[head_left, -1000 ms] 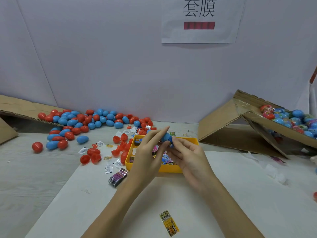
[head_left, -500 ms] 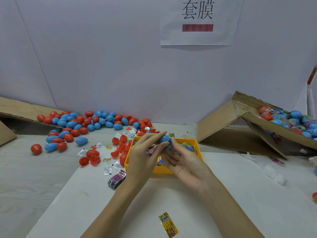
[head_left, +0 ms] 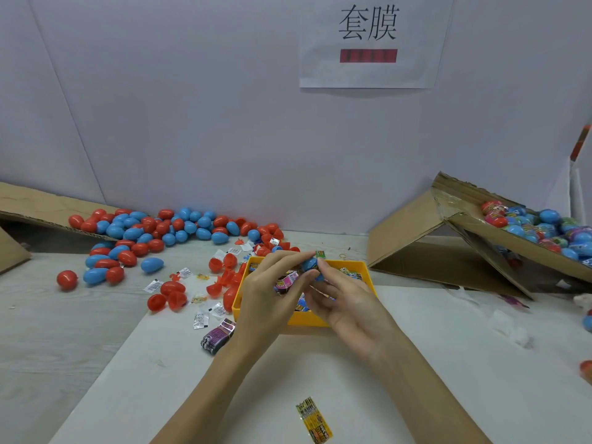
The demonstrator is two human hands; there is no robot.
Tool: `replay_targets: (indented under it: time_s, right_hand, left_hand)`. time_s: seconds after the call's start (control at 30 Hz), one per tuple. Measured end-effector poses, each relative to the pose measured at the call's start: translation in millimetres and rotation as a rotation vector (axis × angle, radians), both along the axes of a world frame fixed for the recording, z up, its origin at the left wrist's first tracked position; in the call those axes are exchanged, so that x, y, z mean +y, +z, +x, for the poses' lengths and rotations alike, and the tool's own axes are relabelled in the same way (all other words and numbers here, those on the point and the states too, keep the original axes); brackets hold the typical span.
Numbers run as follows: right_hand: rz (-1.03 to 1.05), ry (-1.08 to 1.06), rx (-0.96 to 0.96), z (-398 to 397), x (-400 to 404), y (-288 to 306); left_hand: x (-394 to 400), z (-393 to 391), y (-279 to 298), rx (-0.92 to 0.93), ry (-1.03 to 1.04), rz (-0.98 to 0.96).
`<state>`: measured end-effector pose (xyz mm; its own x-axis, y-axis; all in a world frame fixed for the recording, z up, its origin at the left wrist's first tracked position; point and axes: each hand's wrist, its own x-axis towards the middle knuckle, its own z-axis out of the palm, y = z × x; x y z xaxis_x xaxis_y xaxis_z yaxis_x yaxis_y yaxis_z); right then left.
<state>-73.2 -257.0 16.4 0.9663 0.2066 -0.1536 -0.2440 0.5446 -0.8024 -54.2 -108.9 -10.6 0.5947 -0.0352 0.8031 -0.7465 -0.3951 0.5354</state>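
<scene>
Presently we note both hands meeting above the yellow tray [head_left: 365,274], mid-desk [head_left: 448,363].

Blue egg [head_left: 309,263]: held in the air between the two grips, over the tray's far half, clear of the tray itself.

Left hand [head_left: 269,302]: grip closed down. The forefinger arches over the top of the egg and the thumb presses from beneath, so the egg sits at the fingertips rather than in the palm. A pink printed sleeve [head_left: 286,281] lies under those same fingers, just left of and below the egg; we cannot tell whether it is round the egg.

Right hand [head_left: 350,304]: palm turned leftward, fingers curled, forefinger tip on the egg's right end, lower fingers folded beneath it. The egg is caught from both sides, with little of it showing.

Around:
- More printed sleeves lie inside the tray.
- A purple bundle of sleeves [head_left: 218,338] sits just off the tray's near left corner.
- One yellow sleeve [head_left: 315,419] lies flat toward the near edge, well apart from the hands.
- Loose red and blue eggs [head_left: 153,232] spread at far left, with some red halves beside the tray.
- A cardboard box [head_left: 416,238] is tilted at right, with wrapped eggs [head_left: 544,229] heaped in it.
- A paper sign [head_left: 368,40] is on the wall.
</scene>
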Motion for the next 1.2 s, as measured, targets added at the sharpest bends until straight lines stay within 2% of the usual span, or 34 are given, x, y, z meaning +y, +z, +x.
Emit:
replay_targets:
  time_s: [0.17, 0.3, 0.33, 0.43, 0.5, 0.6, 0.73, 0.87, 1.2]
  right_hand:
    - [-0.064, 0.002, -0.076, 1, -1, -3]
    - [-0.381, -0.147, -0.249, 2, 1, -9]
    - [-0.398, -0.152, -0.274, 2, 1, -10]
    - [-0.240, -0.113, -0.278, 7, -3, -10]
    - [-0.233, -0.127, -0.314, 9, -5, -9]
    - [-0.397, -0.190, -0.425, 9, -4, -13]
    - [-0.579, -0.288, -0.566, 8, -4, -17]
    - [-0.664, -0.353, -0.649, 7, -3, -19]
    - [-0.815, -0.458, -0.859, 4, -1, -21]
  left_hand:
    - [3, -1, 3, 0.151, -0.087, -0.109]
    - [4, -2, 2, 0.213, -0.118, -0.123]
    - [4, -2, 3, 0.222, -0.117, -0.116]
    - [5, -3, 4, 0.223, -0.129, -0.093]
    - [2, -5, 5, 0.223, -0.161, -0.098]
    - [-4, -7, 5, 0.230, -0.180, -0.125]
    - [-5, -7, 4, 0.329, -0.185, -0.246]
    - [-4, -9, 5, 0.441, -0.232, -0.395]
    - [-5, -11, 5, 0.464, -0.253, -0.496]
